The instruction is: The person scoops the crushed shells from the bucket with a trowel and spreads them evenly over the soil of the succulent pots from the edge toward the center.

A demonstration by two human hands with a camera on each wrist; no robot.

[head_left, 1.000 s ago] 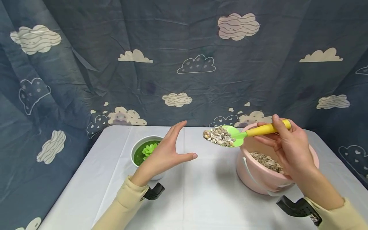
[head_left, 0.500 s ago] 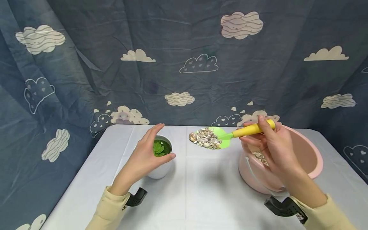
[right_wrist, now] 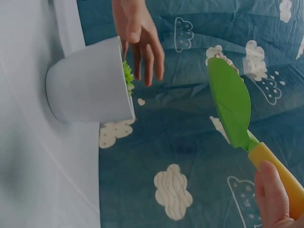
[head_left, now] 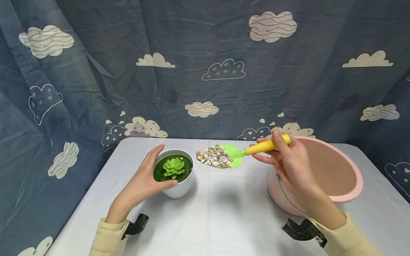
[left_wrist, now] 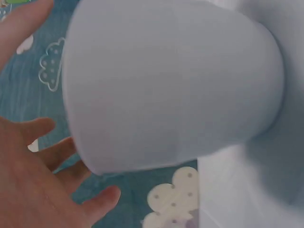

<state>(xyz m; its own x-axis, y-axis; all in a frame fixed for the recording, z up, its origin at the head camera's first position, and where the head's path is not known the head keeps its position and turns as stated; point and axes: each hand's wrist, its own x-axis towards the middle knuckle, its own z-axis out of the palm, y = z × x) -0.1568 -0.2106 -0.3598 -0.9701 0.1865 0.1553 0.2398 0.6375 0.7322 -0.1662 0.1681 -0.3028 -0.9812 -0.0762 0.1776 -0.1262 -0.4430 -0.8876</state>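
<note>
My right hand (head_left: 296,167) grips the yellow handle of a small trowel (head_left: 236,156) with a green blade. Small shells (head_left: 215,156) are heaped on the blade, which is level just right of a white flowerpot (head_left: 179,190) and above the table. Inside the pot, a green succulent (head_left: 174,168) sits on a dark green surface. My left hand (head_left: 139,185) reaches along the pot's left side, thumb at the near rim and fingers spread. In the left wrist view the pot (left_wrist: 175,85) fills the middle, with the straight fingers (left_wrist: 102,202) beside its rim.
A pink bucket (head_left: 341,174) with a handle stands on the right, partly behind my right forearm; its contents are hidden now. White cloth (head_left: 208,227) covers the table. A dark blue curtain (head_left: 179,32) with cloud prints hangs behind.
My right hand has carried the shell-filled trowel left, away from the bucket toward the flowerpot. My left hand has drawn back from over the pot to its left side.
</note>
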